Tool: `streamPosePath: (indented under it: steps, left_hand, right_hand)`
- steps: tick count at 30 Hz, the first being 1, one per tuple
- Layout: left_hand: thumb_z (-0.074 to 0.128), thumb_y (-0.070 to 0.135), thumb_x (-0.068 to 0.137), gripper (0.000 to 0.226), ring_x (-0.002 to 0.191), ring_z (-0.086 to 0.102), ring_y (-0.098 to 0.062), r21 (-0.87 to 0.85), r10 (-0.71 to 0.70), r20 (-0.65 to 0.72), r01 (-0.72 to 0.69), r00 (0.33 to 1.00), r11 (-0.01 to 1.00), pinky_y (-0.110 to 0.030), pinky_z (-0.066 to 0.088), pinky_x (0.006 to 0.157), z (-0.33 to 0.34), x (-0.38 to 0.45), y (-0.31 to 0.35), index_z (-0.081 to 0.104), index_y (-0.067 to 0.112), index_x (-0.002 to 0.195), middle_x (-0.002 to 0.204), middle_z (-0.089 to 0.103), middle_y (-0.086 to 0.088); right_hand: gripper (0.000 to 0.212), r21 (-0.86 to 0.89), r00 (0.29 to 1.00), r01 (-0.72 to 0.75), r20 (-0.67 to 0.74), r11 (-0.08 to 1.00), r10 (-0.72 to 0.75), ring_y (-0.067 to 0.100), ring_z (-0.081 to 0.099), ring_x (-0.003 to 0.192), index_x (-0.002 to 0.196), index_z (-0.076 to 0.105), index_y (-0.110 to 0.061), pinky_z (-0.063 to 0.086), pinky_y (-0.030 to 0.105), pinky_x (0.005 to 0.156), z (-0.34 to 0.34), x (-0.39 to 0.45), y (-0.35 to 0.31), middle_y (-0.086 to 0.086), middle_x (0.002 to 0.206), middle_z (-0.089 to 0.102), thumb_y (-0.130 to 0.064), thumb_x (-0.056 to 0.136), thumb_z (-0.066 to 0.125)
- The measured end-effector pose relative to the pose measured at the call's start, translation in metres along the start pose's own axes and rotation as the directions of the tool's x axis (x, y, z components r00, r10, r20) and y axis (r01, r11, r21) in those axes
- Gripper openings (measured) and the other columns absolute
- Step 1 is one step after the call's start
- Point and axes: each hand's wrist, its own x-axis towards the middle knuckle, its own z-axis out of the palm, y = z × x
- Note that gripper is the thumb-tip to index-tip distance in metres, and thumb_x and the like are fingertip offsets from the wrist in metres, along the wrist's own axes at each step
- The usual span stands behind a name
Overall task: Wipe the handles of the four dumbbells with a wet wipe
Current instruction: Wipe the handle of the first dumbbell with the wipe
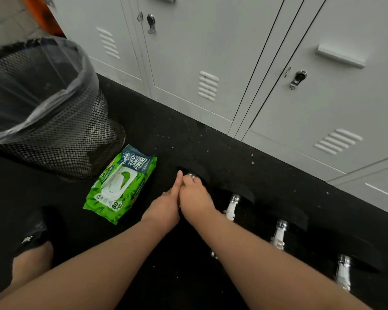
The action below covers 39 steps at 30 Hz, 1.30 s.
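Both hands meet over the first dumbbell (194, 175). Right hand (196, 201) curls round its handle; whether a wipe lies beneath, cannot tell. Left hand (166, 206) lies alongside, fingers straight, likely steadying. Three more dumbbells (232, 206) sit in a row to the right, handles bare. Wipes pack (119, 186) near left; mesh bin (45, 108) behind it. Lockers (278, 74) close off the far side.

Single head-worn view, wide-angle, looking forward and steeply down at a dark floor (166, 139) — close range, forearms entering from the bottom edge. Faces a row of grey lockers (244, 52) running diagonally across the top. Frame tilted; edges bowed by the lens. Mesh bin (54, 135) at left edge. No second view to overlap.
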Motion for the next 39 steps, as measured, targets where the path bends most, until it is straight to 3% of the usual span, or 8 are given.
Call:
streamPosePath:
  steps: [16, 23, 28, 30, 32, 35, 37, 39]
  left_hand:
    - [0.044, 0.008, 0.092, 0.095, 0.126, 0.049, -0.026, -0.016, -0.034, 0.02, 0.034, 0.999, 0.999, -0.039, 0.043, 0.099, 0.002, 0.001, 0.001, -0.034, 0.036, 0.139, 0.143, 0.042, -0.007]
    - [0.045, 0.01, 0.09, 0.097, 0.108, 0.059, -0.025, -0.031, -0.03, 0.023, 0.031, 0.999, 0.999, -0.036, 0.046, 0.086, 0.005, 0.004, -0.001, -0.035, 0.037, 0.138, 0.136, 0.049, -0.012]
    - [0.04, 0.014, 0.093, 0.091, 0.1, 0.062, -0.026, -0.024, -0.047, 0.039, 0.048, 0.998, 0.999, -0.038, 0.047, 0.085, 0.007, 0.005, -0.004, -0.038, 0.036, 0.134, 0.125, 0.055, -0.017]
    - [0.038, 0.014, 0.095, 0.083, 0.108, 0.06, -0.025, 0.005, -0.05, 0.032, 0.05, 0.998, 0.999, -0.037, 0.047, 0.089, 0.011, 0.006, -0.001, -0.028, 0.03, 0.143, 0.132, 0.051, -0.015]
    - [0.038, 0.013, 0.097, 0.073, 0.133, 0.042, -0.025, 0.038, -0.04, 0.054, 0.038, 0.998, 0.999, -0.036, 0.039, 0.105, 0.015, 0.008, 0.001, -0.01, 0.024, 0.15, 0.151, 0.032, -0.01]
    - [0.041, 0.012, 0.096, 0.067, 0.144, 0.024, -0.022, 0.071, -0.01, 0.092, 0.003, 0.996, 0.997, -0.035, 0.028, 0.114, 0.016, 0.013, 0.0, 0.003, 0.019, 0.152, 0.159, 0.014, -0.004]
    - [0.045, 0.008, 0.092, 0.073, 0.144, 0.023, -0.023, 0.071, -0.005, 0.097, -0.002, 0.995, 0.997, -0.034, 0.027, 0.115, 0.013, 0.015, -0.002, 0.004, 0.018, 0.152, 0.159, 0.012, -0.004]
    - [0.045, 0.005, 0.09, 0.075, 0.144, 0.022, -0.024, 0.059, -0.009, 0.089, 0.003, 0.996, 0.998, -0.034, 0.026, 0.116, 0.013, 0.015, -0.005, 0.005, 0.019, 0.152, 0.159, 0.013, -0.003]
  right_hand:
    - [0.041, 0.004, 1.0, 0.018, -0.016, 1.0, -0.018, 0.026, 0.038, 0.122, 0.135, 0.044, -0.003, 0.042, 0.036, 0.096, -0.001, 0.006, 0.013, 0.008, 0.137, 0.037, -0.01, 0.094, 0.046]
    - [0.042, -0.081, 0.998, 0.062, -0.018, 0.995, -0.064, 0.026, 0.043, 0.119, 0.136, 0.041, -0.002, 0.046, 0.037, 0.092, -0.001, 0.007, 0.019, 0.01, 0.135, 0.038, -0.008, 0.094, 0.045]
    - [0.038, 0.221, 0.999, -0.004, -0.036, 0.975, 0.012, 0.022, 0.05, 0.111, 0.128, 0.052, -0.008, 0.047, 0.032, 0.09, 0.028, -0.012, 0.003, 0.006, 0.129, 0.047, -0.018, 0.092, 0.043]
    - [0.031, 0.622, 0.922, -0.222, -0.117, 0.751, 0.37, 0.018, 0.058, 0.097, 0.116, 0.063, -0.009, 0.049, 0.024, 0.082, 0.039, -0.017, -0.003, 0.006, 0.113, 0.057, -0.02, 0.093, 0.044]
    - [0.025, 0.907, 0.709, -0.334, 0.063, 0.256, 0.702, 0.017, 0.062, 0.088, 0.108, 0.068, -0.006, 0.051, 0.027, 0.082, 0.042, -0.009, -0.011, 0.006, 0.102, 0.065, -0.017, 0.092, 0.052]
    - [0.015, 0.926, 0.554, -0.196, 0.377, -0.323, 0.742, 0.018, 0.065, 0.077, 0.093, 0.071, -0.009, 0.056, 0.032, 0.072, 0.034, 0.015, -0.014, 0.007, 0.083, 0.069, -0.005, 0.087, 0.058]
    - [0.029, 0.87, 0.558, -0.144, 0.465, -0.471, 0.687, 0.017, 0.057, 0.06, 0.064, 0.065, -0.01, 0.047, 0.025, 0.053, 0.023, 0.024, -0.004, 0.006, 0.063, 0.06, 0.007, 0.084, 0.052]
    - [0.038, 0.876, 0.609, -0.286, 0.479, -0.388, 0.633, 0.015, 0.05, 0.056, 0.055, 0.059, -0.015, 0.04, 0.024, 0.05, 0.022, 0.019, 0.0, 0.002, 0.059, 0.053, 0.005, 0.085, 0.048]
